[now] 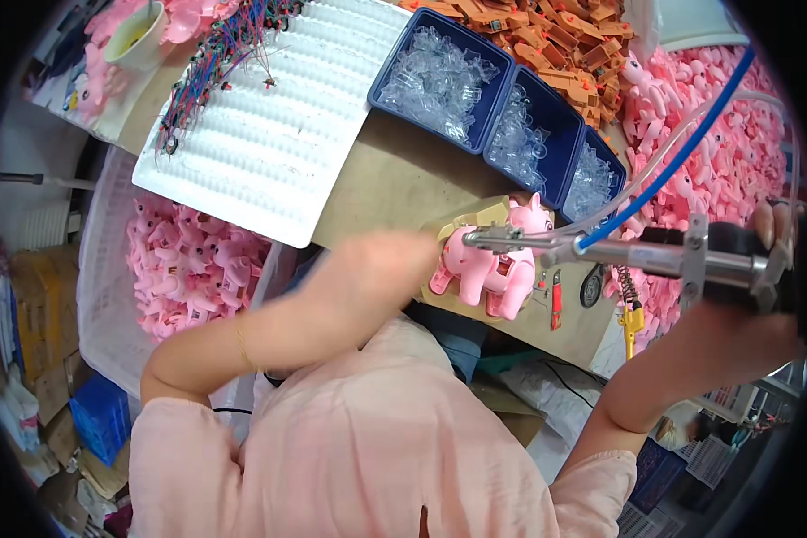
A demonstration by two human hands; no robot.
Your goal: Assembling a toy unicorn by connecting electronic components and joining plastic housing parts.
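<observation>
A pink toy animal [502, 269] lies on its side against a tan, block-like holder [481, 215] on the bench. My left hand [377, 267] is at the toy's left end, blurred by motion; whether it touches the toy cannot be made out. At the right, my right hand [751, 325] is wrapped round the dark body of a hose-fed power screwdriver [641, 255]. Its long metal barrel reaches left, and the narrow tip is over the toy's upper side. A blue hose [681, 148] and a clear tube run up from the barrel.
Blue bins [435, 81] hold clear plastic parts behind the toy. Orange parts [574, 54] and pink toy parts [726, 134] are heaped beyond. Wired components lie on a white ridged sheet [269, 117]. A white crate [108, 269] of pink parts stands left; a red cutter [556, 300] lies near the toy.
</observation>
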